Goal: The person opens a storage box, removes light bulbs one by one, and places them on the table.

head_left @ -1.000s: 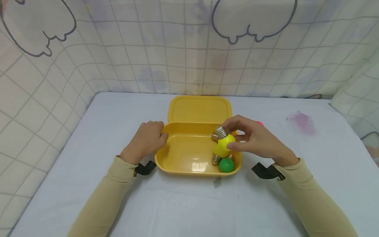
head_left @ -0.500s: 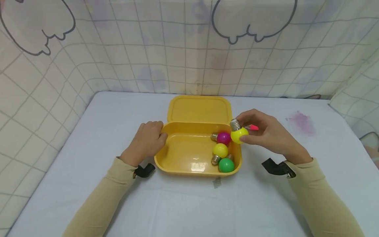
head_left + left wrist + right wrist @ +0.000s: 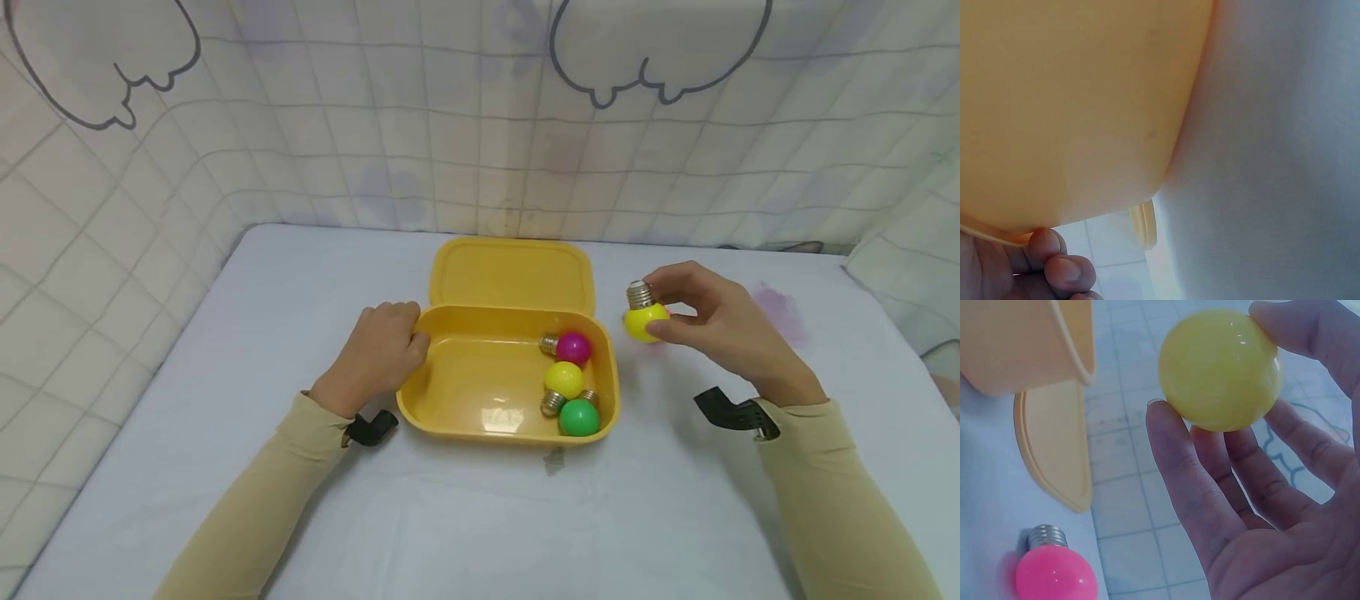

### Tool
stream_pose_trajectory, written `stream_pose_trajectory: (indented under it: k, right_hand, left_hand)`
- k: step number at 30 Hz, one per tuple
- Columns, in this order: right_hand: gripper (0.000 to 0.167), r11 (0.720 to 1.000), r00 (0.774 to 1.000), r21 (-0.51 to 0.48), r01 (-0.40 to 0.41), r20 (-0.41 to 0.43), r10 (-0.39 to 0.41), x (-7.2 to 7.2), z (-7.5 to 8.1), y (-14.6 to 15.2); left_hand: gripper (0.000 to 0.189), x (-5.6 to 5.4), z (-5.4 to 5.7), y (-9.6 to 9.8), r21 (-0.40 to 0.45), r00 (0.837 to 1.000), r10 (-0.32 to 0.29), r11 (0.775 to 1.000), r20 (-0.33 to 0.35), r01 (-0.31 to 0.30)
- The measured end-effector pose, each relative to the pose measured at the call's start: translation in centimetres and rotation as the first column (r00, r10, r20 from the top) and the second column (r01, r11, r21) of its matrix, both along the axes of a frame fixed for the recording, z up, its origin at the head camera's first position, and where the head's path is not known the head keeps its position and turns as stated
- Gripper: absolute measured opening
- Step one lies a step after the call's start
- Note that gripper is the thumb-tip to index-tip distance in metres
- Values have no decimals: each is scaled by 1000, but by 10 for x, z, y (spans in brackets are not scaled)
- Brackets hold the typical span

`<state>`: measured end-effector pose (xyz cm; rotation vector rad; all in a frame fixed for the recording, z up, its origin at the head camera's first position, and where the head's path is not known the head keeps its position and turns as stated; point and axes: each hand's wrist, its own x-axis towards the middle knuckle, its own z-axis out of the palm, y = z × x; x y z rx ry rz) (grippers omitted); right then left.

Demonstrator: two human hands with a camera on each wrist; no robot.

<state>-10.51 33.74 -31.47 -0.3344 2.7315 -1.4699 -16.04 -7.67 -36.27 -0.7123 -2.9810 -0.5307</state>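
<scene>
My right hand (image 3: 738, 333) pinches a yellow light bulb (image 3: 643, 323) between thumb and fingers, its metal screw base pointing up, to the right of the yellow box (image 3: 457, 433). In the right wrist view the round yellow bulb (image 3: 1219, 369) sits at the fingertips. My left hand (image 3: 378, 358) grips the box's left rim; in the left wrist view its curled fingers (image 3: 1063, 269) show at the edge. Inside the box's right end lie a magenta bulb (image 3: 573, 348), another yellow bulb (image 3: 564, 380) and a green bulb (image 3: 579, 417).
A pink bulb (image 3: 1057, 575) rests on the table below my right hand, mostly hidden in the head view. The yellow lid (image 3: 512, 273) lies flat behind the box. A white cloth (image 3: 480, 517) covers the table, and a grid-patterned curtain (image 3: 450, 125) hangs behind.
My right hand has carried the yellow bulb from above the box's right end out to the right, over the table. The left hand has stayed on the rim.
</scene>
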Motion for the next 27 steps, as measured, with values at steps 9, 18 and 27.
stream_pose_trajectory:
  k: [9,18,27]
  right_hand:
    - [43,995,998,84,60,12,-61,-1,-5,10]
    - [45,988,996,129,89,17,-92,3,-14,32]
    - [47,979,990,147,141,-2,-142,7,-25,55]
  left_hand:
    - [23,1,0,2,-32,999,-8,999,-31,7]
    - [23,6,3,0,-77,998,15,997,-65,-20]
    - [21,8,2,0,-104,995,14,994,-103,-25]
